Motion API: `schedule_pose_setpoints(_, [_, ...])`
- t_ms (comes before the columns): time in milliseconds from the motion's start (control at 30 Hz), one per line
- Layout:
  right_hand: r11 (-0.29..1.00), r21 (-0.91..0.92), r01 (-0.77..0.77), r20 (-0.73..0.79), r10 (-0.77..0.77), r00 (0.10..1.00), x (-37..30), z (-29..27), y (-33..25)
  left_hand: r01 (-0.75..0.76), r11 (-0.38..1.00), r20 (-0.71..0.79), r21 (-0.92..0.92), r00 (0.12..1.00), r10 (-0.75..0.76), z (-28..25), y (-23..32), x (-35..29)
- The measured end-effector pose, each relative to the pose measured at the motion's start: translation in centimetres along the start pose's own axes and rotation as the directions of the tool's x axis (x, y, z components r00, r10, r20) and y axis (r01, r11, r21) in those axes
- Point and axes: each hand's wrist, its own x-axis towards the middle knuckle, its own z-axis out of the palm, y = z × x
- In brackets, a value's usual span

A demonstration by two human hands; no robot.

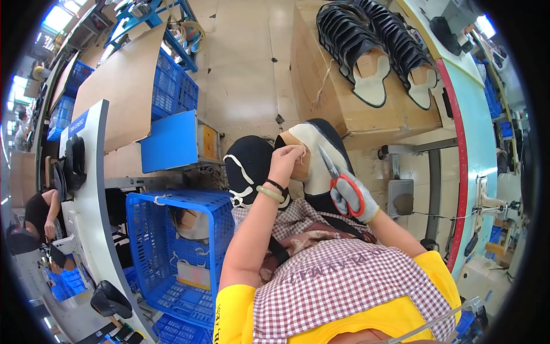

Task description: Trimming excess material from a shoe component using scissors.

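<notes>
Across my lap lies a shoe upper [321, 150] with its white lining up, a tan patch and a dark edge. My left hand [286, 164], bare, is closed in a pinch at the tan part; a pale wisp like thread shows by the fingertips, too small to make out. In a grey-white glove, my right hand [356, 202] is wrapped round red-handled scissors [350, 194]. Their blades point up and left over the white lining, short of my left fingers. White cord lies on the black cloth [249, 166] over my left knee.
Stacked black shoe uppers [349, 43] rest on a cardboard box [321, 86] ahead right. A blue crate [172, 198] holding several pieces stands at my left. Worktables flank me: a white one [94, 155] at left, a red-edged one [455, 143] at right. A co-worker [43, 215] sits far left.
</notes>
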Motion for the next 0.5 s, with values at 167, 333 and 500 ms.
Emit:
schedule_pose_setpoints(167, [0.998,0.042,-0.053,-0.041,0.055,0.998,-0.8,1.8,0.1,0.045,0.989,-0.045,0.138,0.998,-0.039,0.9,0.2,0.1])
schedule_pose_setpoints(333, [0.995,0.066,-0.072,-0.021,0.073,0.997,-0.9,1.3,0.7,0.126,0.980,-0.096,-0.155,0.985,-0.142,1.4,0.3,0.0])
schedule_pose_setpoints(500, [0.989,0.109,-0.103,-0.041,0.108,0.993,-1.2,1.6,0.2,0.037,0.999,-0.186,-0.008,0.982,-0.038,2.7,-0.6,-0.4])
